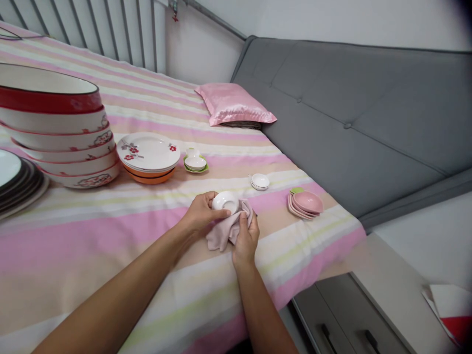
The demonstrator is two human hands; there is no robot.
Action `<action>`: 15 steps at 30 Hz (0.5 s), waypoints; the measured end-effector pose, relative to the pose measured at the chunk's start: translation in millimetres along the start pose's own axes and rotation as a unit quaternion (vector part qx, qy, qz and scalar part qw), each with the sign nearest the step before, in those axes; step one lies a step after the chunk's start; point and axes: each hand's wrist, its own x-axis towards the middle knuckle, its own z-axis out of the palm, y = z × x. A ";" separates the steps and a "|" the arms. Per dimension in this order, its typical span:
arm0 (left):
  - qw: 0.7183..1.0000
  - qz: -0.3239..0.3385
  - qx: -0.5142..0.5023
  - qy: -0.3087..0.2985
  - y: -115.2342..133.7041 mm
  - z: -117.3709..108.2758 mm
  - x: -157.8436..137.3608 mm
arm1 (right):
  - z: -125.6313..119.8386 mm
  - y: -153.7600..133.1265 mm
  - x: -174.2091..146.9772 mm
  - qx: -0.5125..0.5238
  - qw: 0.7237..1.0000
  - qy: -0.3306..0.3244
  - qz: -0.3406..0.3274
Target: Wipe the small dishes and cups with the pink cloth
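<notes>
Over the striped bedspread, my left hand (202,212) grips a small white dish (225,201) between thumb and fingers. My right hand (246,236) pinches a pale pink cloth (224,230) against the dish's right edge, and the cloth hangs below it. Beyond my right hand sits a short stack of small white dishes (260,181). Further right are stacked pink fruit-shaped dishes (308,202) with a green leaf part. Behind my left hand, white and green gourd-shaped dishes (195,162) rest on the bedspread.
White flowered plates (149,152) lie on orange bowls (150,176). A tall stack of red-rimmed bowls (79,160) stands left, beside dark plates (22,184). At the back are a pink pillow (236,104) and grey headboard (354,98). A bedside cabinet (346,314) stands lower right.
</notes>
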 end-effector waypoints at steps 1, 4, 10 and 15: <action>0.999 0.016 0.029 0.012 -0.5 -0.3 0.5 | -0.5 1.1 0.1 -0.031 0.999 0.009 -0.022; 0.987 0.066 0.139 0.050 -1.8 -0.7 0.0 | -1.4 1.3 -0.2 -0.092 0.993 0.035 -0.062; 0.906 0.088 0.407 0.076 4.5 4.6 -9.3 | 1.1 -9.7 -9.6 -0.205 0.966 0.019 -0.153; 0.856 0.101 0.505 0.047 10.8 9.7 -15.4 | 3.9 -17.3 -18.5 -0.327 0.888 -0.120 -0.301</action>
